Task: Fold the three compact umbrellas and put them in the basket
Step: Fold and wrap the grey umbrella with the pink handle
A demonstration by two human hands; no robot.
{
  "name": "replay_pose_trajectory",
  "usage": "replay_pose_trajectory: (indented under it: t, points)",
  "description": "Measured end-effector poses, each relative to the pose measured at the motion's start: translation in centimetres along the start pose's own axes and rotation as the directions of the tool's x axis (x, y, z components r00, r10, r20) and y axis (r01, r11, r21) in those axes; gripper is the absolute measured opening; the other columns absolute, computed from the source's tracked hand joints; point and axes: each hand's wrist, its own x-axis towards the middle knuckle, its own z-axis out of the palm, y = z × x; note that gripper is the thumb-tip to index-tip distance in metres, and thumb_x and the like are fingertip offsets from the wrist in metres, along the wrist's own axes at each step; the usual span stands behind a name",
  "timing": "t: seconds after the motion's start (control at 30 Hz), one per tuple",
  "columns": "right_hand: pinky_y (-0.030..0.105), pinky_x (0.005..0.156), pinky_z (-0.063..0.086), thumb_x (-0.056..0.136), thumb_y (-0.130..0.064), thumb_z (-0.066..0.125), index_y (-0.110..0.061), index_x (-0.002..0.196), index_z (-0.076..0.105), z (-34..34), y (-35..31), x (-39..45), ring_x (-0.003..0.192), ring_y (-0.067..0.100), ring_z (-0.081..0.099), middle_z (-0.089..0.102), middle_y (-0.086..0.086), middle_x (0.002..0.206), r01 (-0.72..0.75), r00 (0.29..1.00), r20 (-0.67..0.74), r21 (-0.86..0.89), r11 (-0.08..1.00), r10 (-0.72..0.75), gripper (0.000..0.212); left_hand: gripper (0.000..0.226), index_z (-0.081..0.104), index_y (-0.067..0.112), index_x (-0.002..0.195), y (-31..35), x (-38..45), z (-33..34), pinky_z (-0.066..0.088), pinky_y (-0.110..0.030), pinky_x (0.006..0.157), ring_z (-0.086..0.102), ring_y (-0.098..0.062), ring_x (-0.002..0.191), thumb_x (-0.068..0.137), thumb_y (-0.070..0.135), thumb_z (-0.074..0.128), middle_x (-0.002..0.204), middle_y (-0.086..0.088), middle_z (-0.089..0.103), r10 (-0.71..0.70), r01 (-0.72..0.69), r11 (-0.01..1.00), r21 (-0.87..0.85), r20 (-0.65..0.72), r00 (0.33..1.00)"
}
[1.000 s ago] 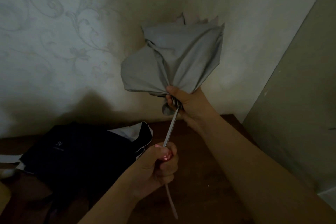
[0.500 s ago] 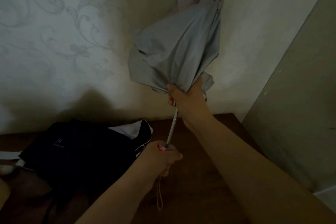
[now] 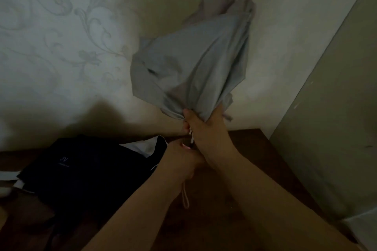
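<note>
The right hand (image 3: 206,128) grips the gathered base of the grey umbrella canopy (image 3: 195,67), held up against the patterned wall (image 3: 61,47). Just below, touching it, the left hand (image 3: 179,161) is curled round the pink handle (image 3: 186,146), whose wrist strap (image 3: 185,197) dangles. A dark umbrella (image 3: 87,171) lies on the wooden surface (image 3: 255,159) to the left.

Dark brown wooden table (image 3: 255,149), set against a pale wall with scrolled floral relief and bounded on the right by a plain olive-grey panel. On the left half of the top, a collapsed dark navy umbrella (image 3: 85,171), canopy spread loosely and flat, small pale lettering near its upper left, white-edged folds showing at its far right corner and left edge. Right portion of the wooden surface bare, dimly lit.
</note>
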Motion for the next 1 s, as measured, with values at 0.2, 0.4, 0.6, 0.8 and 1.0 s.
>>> replay_pose_trajectory:
  t: [0.2,0.4,0.6,0.8,1.0]
  points:
    - [0.01,0.054,0.048,0.092,-0.016,0.059,-0.012,0.125,0.038,-0.1,-0.3,-0.2,0.053,-0.002,0.055,0.059,-0.008,0.063,-0.054,0.993,0.102,0.003,0.999,0.053,0.039,0.05,0.06,0.021,0.039,-0.1,-0.2,-1.2,0.023,-0.02,0.041,0.025,-0.011,0.037,0.081,-0.007,0.059,0.043,-0.001,0.037,0.042,-0.031,0.998,-0.056,0.205,0.978]
    - [0.012,0.067,0.05,0.09,-0.025,0.062,-0.016,0.133,0.037,-0.3,-0.7,0.4,0.067,-0.005,0.06,0.065,-0.013,0.065,-0.062,0.987,0.146,-0.021,0.998,0.065,0.051,0.017,0.051,0.006,0.075,0.1,0.3,-2.1,0.027,-0.021,0.042,0.028,-0.012,0.044,0.082,-0.009,0.056,0.066,-0.012,0.034,0.121,-0.103,0.992,-0.073,0.293,0.949]
    - [0.018,0.059,0.05,0.088,-0.027,0.06,-0.011,0.137,0.038,-0.6,-1.1,0.2,0.065,0.004,0.061,0.063,-0.005,0.07,-0.139,0.974,0.193,0.084,0.987,0.121,0.056,0.02,0.05,0.008,0.074,0.0,0.2,-2.1,0.026,-0.02,0.041,0.028,-0.011,0.043,0.082,-0.008,0.058,0.061,-0.009,0.033,0.125,-0.111,0.992,-0.062,0.297,0.947]
    - [0.018,0.062,0.054,0.09,-0.02,0.06,-0.015,0.136,0.04,-1.0,-0.7,-0.1,0.067,0.004,0.066,0.066,-0.002,0.092,-0.196,0.955,0.244,0.099,0.976,0.167,0.051,0.027,0.046,0.01,0.065,0.1,0.0,-2.0,0.025,-0.02,0.041,0.027,-0.01,0.042,0.081,-0.009,0.057,0.057,-0.007,0.032,0.137,-0.109,0.988,-0.108,0.297,0.945]
    - [0.022,0.079,0.055,0.073,-0.035,0.066,-0.02,0.143,0.035,-1.5,-0.4,0.5,0.095,0.008,0.067,0.064,-0.002,0.117,-0.195,0.943,0.29,0.081,0.977,0.165,0.078,0.026,0.044,0.01,0.07,0.4,-0.4,-2.3,0.023,-0.019,0.041,0.025,-0.009,0.042,0.082,-0.011,0.054,0.057,-0.005,0.03,0.151,-0.105,0.983,-0.152,0.337,0.929]
